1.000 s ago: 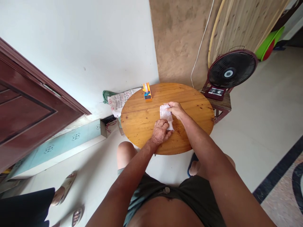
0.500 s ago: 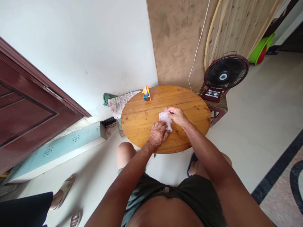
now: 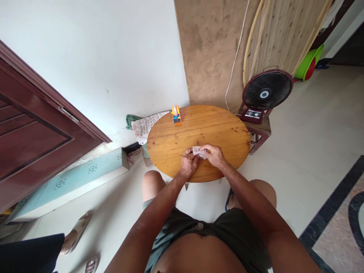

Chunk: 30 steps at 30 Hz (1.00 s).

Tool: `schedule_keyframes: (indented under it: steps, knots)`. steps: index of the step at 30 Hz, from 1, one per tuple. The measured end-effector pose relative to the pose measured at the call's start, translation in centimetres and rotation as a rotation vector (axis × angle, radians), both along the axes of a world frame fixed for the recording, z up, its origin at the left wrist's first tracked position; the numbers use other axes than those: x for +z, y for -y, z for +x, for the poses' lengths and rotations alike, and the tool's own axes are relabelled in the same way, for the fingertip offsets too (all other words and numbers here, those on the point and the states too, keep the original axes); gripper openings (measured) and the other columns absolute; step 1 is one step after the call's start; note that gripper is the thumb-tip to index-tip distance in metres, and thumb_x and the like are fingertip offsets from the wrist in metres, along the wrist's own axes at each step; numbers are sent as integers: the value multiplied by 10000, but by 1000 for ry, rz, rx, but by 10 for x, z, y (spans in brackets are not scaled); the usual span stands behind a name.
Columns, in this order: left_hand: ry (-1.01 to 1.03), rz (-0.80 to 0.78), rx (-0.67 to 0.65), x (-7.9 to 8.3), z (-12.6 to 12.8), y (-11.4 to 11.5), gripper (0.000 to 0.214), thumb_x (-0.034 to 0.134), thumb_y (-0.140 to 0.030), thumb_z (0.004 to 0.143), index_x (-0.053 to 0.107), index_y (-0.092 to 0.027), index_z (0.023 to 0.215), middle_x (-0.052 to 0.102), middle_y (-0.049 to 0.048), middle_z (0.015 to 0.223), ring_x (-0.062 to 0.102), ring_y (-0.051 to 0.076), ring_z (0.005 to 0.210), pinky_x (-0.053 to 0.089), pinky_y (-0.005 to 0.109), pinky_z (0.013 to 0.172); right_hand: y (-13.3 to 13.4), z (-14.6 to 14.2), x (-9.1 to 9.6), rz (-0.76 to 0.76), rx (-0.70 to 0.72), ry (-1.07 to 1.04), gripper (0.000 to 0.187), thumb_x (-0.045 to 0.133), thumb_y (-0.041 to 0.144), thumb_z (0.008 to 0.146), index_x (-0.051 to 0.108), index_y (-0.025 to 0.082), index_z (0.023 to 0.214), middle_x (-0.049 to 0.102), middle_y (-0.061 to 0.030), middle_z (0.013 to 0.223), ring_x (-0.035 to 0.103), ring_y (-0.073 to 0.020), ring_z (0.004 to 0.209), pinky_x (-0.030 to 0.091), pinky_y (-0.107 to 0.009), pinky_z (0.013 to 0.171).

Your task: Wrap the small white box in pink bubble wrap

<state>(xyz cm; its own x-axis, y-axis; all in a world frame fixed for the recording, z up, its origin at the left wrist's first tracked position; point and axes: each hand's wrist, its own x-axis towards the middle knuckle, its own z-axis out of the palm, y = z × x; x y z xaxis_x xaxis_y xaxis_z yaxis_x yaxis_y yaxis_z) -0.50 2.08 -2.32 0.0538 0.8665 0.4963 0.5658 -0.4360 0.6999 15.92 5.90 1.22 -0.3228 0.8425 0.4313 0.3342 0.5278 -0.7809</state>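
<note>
Head camera: the left hand (image 3: pixel 189 162) grips the left side of a small pale wrapping (image 3: pixel 198 151), while the right hand (image 3: pixel 214 154) pinches its right side between thumb and fingers. Partly covered by the hands, it is over the near half of the wooden table (image 3: pixel 167 146). An orange-and-blue item (image 3: pixel 176 115) stands far left; a fan (image 3: pixel 267 94) is on the right, beyond the table.
</note>
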Motion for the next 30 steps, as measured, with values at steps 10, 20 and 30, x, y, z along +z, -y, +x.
schedule_keyframes:
  steps: [10,20,30]
  knots:
    - [107,-116,37,-2,-7,-9,537,621,-116,769,526,-175,1294,531,136,1336,561,243,1222,520,403,1008,7,4,-13,270,5,74,272,466,82,770,676,226,867,739,-44,937,688,-195,897,522,-322,856]
    - [-161,27,-214,-14,-24,-27,400,573,-178,845,619,-175,1242,544,136,1395,535,245,1293,459,452,1120,15,4,-27,390,69,124,251,477,100,855,679,247,884,700,-68,1045,634,-207,1055,506,-371,969]
    - [-69,-57,-250,2,-23,-50,339,586,-144,803,686,-190,1124,679,99,1201,643,222,1115,518,395,1026,-6,1,-19,308,18,58,321,442,26,785,671,229,881,696,-54,1022,646,-177,1005,507,-308,927]
